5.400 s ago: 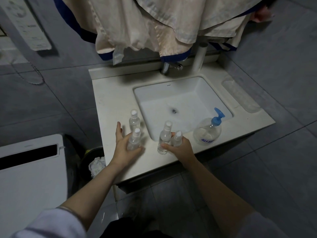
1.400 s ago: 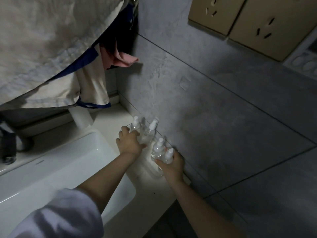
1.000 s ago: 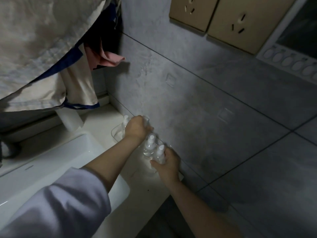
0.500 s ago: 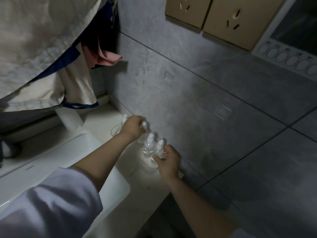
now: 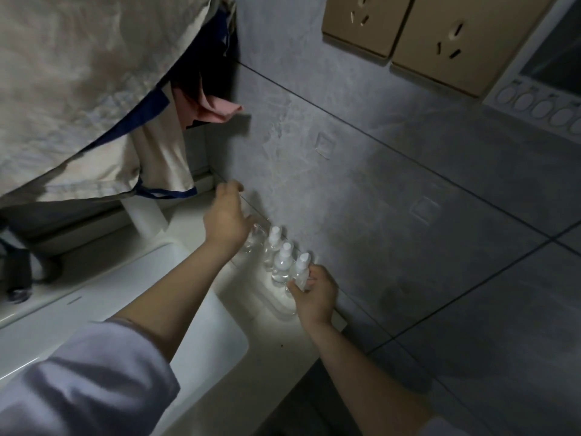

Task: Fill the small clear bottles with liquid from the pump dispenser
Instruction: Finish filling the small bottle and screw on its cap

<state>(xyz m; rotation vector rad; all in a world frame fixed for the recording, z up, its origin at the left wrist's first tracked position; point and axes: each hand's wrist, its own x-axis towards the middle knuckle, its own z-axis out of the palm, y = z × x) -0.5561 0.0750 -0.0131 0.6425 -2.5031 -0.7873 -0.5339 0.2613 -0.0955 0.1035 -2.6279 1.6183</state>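
Where tabletop point(image 5: 195, 228) meets grey wall point(image 5: 361, 171): small clear bottles point(image 5: 284, 262) upright in a row. Right hand point(image 5: 314, 294) gripping nearest bottle point(image 5: 302, 270). Left hand point(image 5: 226, 220) blurred above far end, fingers loose, holding nothing. Sink point(image 5: 201, 338) just beside.

We're in a home bathroom here, dim and grey-tiled, with a white countertop point(image 5: 270, 344) wrapped around a sunken white sink point(image 5: 176, 313) and a dark faucet point(image 5: 19, 275) at the far left edge. Laundry point(image 5: 88, 89) in cream cloth with navy trim hangs over the basin, a pink cloth point(image 5: 220, 107) tucked behind it. Up on the tiled wall point(image 5: 361, 184) sit two tan power sockets point(image 5: 440, 39) and a white control panel point(image 5: 540, 99) with a row of round buttons.
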